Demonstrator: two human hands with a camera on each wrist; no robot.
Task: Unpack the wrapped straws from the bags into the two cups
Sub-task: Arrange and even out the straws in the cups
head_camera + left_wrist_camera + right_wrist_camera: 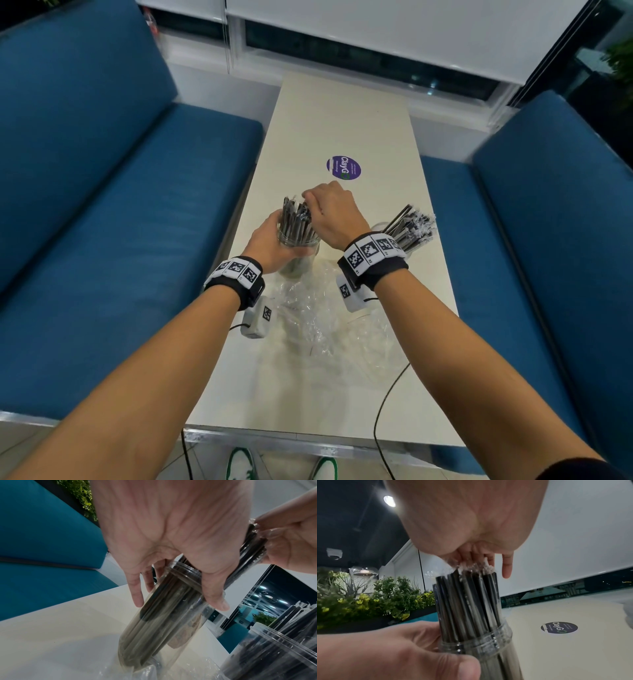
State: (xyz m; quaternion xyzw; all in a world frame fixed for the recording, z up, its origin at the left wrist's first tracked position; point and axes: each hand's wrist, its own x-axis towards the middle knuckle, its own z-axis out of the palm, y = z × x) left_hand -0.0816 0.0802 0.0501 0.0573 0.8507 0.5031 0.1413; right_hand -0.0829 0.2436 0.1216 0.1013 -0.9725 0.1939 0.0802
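The wrapped straws [297, 219] stand bunched in a clear cup [298, 255] on the cream table [342, 113], on the near side of the round purple sticker [343, 167]. The left hand [270, 245] grips this cup below its ribbed rim, fingers and thumb curled round the wall. The right hand [334, 214] sits on top of the bunch, its fingertips closed on the wrapper ends. The left wrist view alone shows the cup tilted, its base touching crumpled clear plastic. The right wrist view alone shows the little finger [507, 566] held straight and free of the straws. A second cup [378, 229] of straws [412, 228] stands nearer than the sticker and to its right; the head view shows them fanned toward the right, mostly hidden behind the right wrist. The emptied bags [325, 318] lie nearer than both cups. The sticker reads "ClayGo"; its smaller print is not legible. Blue bench seats [113, 219] flank the table.
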